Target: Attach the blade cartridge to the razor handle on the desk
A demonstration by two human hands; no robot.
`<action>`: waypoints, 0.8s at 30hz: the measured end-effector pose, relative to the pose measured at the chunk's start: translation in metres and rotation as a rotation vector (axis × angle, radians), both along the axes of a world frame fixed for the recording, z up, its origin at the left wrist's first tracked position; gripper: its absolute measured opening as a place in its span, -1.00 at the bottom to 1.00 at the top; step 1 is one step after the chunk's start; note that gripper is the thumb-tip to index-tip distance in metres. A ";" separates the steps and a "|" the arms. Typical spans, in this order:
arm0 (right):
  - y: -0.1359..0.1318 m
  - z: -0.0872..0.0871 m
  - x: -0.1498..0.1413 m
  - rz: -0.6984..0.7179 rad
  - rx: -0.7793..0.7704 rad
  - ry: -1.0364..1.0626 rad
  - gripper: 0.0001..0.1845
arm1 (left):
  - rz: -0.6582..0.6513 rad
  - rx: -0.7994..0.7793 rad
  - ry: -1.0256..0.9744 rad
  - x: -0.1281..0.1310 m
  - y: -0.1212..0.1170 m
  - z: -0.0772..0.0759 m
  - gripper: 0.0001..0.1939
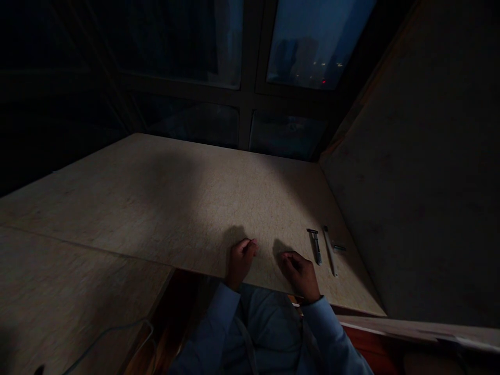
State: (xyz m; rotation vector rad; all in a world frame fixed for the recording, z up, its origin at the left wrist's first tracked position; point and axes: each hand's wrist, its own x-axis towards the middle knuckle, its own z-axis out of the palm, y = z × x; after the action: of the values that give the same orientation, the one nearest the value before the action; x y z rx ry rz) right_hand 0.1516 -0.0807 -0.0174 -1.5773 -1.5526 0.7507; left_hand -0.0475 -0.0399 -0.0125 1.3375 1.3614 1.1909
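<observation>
My left hand (pixel 241 260) rests near the front edge of the stone-patterned counter (pixel 219 198), its fingers curled closed with nothing showing in them. Apart from it, to the right, my right hand (pixel 300 273) is also curled in a loose fist, thumb against the fingers. Nearest to the right hand lies a dark-handled razor (pixel 315 246), its head pointing away from me. Just beyond it is a light-handled toothbrush (pixel 330 252) with a dark head at the far end. A small dark object (pixel 339 248) lies right of the toothbrush, too dim to name. Neither hand touches these things.
A wall (pixel 422 198) closes off the counter's right side, and dark windows (pixel 304 47) stand behind it. At lower left, a lower or adjoining slab (pixel 58 291) carries a thin cable (pixel 117 328). The light is dim.
</observation>
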 end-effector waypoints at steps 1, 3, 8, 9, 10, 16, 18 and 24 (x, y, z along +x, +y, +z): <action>0.000 0.000 0.000 -0.001 0.001 0.004 -0.64 | 0.004 0.000 -0.007 0.000 0.000 0.000 -0.62; 0.000 0.000 0.000 -0.002 0.006 0.009 -0.65 | 0.013 0.000 -0.026 0.001 0.000 0.000 -0.62; 0.000 -0.001 0.001 0.004 0.020 0.006 -0.67 | 0.028 0.003 -0.036 0.003 0.000 0.003 -0.62; 0.000 -0.001 0.001 0.003 0.023 0.009 -0.67 | 0.030 0.004 -0.034 0.003 0.000 0.004 -0.63; 0.000 0.000 0.001 0.004 0.028 0.014 -0.67 | 0.032 0.006 -0.032 0.003 0.000 0.004 -0.63; 0.000 -0.002 0.003 0.021 0.048 0.045 -0.71 | 0.055 0.015 -0.021 0.005 0.001 -0.001 -0.61; 0.000 -0.002 0.004 0.027 0.046 0.054 -0.72 | 0.061 0.019 -0.031 0.005 0.002 -0.002 -0.62; -0.002 0.004 0.004 0.044 0.053 0.070 -0.72 | 0.072 0.017 -0.032 0.006 0.002 0.001 -0.64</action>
State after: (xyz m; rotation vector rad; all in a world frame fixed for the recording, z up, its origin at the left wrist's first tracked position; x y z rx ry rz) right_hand 0.1560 -0.0824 -0.0139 -1.4681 -1.5481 0.7743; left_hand -0.0410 -0.0381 -0.0112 1.2849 1.3895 1.2698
